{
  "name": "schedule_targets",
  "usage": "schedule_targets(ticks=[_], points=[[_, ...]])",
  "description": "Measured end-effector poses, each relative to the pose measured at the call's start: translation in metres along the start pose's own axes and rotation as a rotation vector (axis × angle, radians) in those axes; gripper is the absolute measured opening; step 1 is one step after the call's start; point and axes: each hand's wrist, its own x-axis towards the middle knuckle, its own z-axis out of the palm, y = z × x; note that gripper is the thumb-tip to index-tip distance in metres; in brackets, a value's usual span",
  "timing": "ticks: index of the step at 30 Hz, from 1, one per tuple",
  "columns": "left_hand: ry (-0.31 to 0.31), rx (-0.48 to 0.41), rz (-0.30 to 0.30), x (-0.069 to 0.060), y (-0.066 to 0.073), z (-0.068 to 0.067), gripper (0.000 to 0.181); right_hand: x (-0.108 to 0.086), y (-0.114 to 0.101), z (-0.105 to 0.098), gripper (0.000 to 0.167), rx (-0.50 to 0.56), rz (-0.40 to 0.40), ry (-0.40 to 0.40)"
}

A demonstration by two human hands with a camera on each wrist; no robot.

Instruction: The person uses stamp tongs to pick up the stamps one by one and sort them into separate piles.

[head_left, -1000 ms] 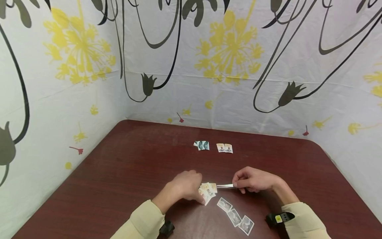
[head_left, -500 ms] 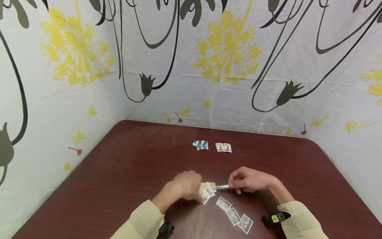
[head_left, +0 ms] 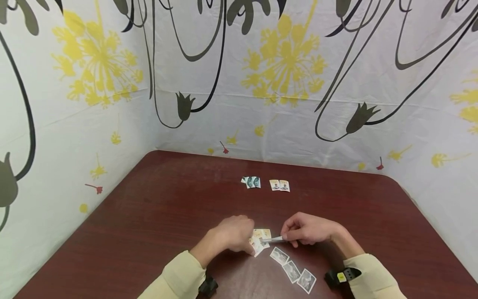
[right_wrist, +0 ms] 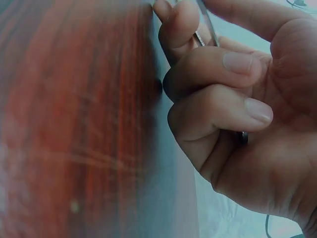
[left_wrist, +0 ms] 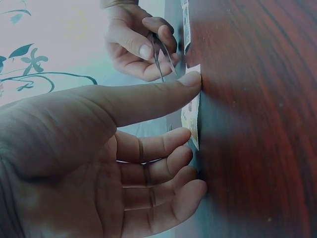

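My left hand (head_left: 235, 234) rests at the table's middle beside a small overlapping group of orange-and-white stamps (head_left: 258, 248). In the left wrist view its thumb (left_wrist: 151, 101) presses down on a stamp edge (left_wrist: 190, 119), the other fingers loosely bent. My right hand (head_left: 310, 229) pinches silver tweezers (head_left: 276, 239) between thumb and fingers. Their tips lie over the right side of the group; whether they grip a stamp I cannot tell. In the right wrist view curled fingers hide most of the tweezers (right_wrist: 209, 25).
Three grey stamps (head_left: 291, 271) lie in a slanting row nearer me. Farther back are a few green stamps (head_left: 252, 182) and a pair of orange-and-white stamps (head_left: 280, 185). A patterned cloth (head_left: 231, 74) hangs behind the dark red table (head_left: 149, 224).
My right hand has moved left and slightly nearer me, bringing the tweezer tips from the group's right edge onto the stamps. The left hand has stayed in place.
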Motion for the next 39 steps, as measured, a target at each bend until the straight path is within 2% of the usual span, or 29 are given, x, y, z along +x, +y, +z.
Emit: schedule_targets(ticks=[12,22,26,31,33,35,39], points=[[0.005,0.006,0.002,0.001,0.001,0.0,0.043,0.006,-0.006,0.007,0.021,-0.03,-0.013,0.037],[0.024,0.035,-0.057,0.003,0.0,0.003,0.046,0.006,-0.007,0.007,0.02,-0.037,-0.018,0.049],[0.021,0.045,-0.033,0.019,-0.01,0.02,0.046,0.007,-0.009,0.008,0.02,-0.037,-0.009,0.048],[0.034,0.037,-0.017,0.046,-0.03,0.053,0.05,0.009,-0.009,0.01,0.02,-0.031,-0.009,0.046],[0.042,0.033,-0.016,0.05,-0.033,0.059,0.051,0.009,-0.009,0.011,0.02,-0.025,-0.013,0.05],[0.047,0.037,-0.013,0.051,-0.034,0.06,0.05,0.01,-0.009,0.012,0.02,-0.023,-0.014,0.057],[0.036,0.036,-0.007,0.04,-0.026,0.045,0.05,0.011,-0.008,0.014,0.018,-0.046,-0.018,0.077]])
